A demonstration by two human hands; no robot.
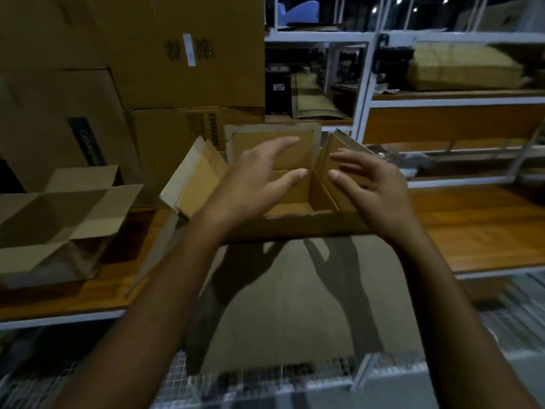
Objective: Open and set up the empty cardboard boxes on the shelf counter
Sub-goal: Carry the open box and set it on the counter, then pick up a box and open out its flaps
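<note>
An open cardboard box (295,225) stands on the wooden shelf counter (472,228) straight ahead, its four top flaps spread outward and its inside empty. The near flap hangs down over the counter edge toward me. My left hand (253,178) hovers over the box's left half with fingers spread, holding nothing. Over the box's right side, my right hand (371,184) also has its fingers apart, close to the upright right flap (333,154). A second opened empty box (56,222) rests on the counter at the left.
Large closed cartons (177,54) are stacked behind the boxes at the back left. White metal shelving (365,84) with bundles of flat cardboard rises at the right. A wire mesh surface (265,379) lies just below me.
</note>
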